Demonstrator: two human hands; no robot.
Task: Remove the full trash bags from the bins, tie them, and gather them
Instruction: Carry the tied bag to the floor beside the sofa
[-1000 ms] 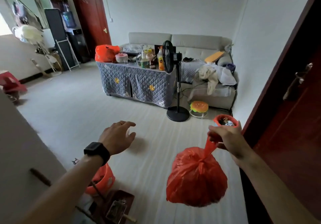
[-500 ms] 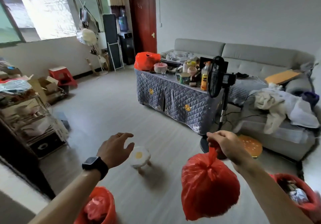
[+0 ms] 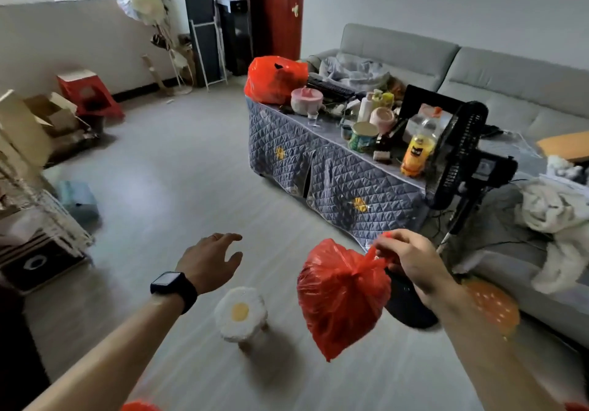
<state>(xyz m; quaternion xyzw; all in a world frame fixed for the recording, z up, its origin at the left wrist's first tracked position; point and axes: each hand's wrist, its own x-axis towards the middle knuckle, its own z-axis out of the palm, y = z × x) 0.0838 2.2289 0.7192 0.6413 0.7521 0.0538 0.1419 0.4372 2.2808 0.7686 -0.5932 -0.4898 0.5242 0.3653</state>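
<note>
Holding the full red plastic trash bag (image 3: 341, 296) aloft by its gathered neck, my right hand (image 3: 411, 261) pinches tight; my left hand (image 3: 210, 261) hovers empty, fingers spread. I should grip firmly and clear the white fried-egg stool (image 3: 240, 313) below.

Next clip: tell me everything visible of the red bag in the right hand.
The red bag is thin, crinkled, glossy plastic, bulging full, contents hidden. Its neck is gathered into a tail that the right hand pinches. It hangs tilted in the air above the floor, lower end tapering to a point, touching nothing else. Whether it is knotted cannot be told.
</note>
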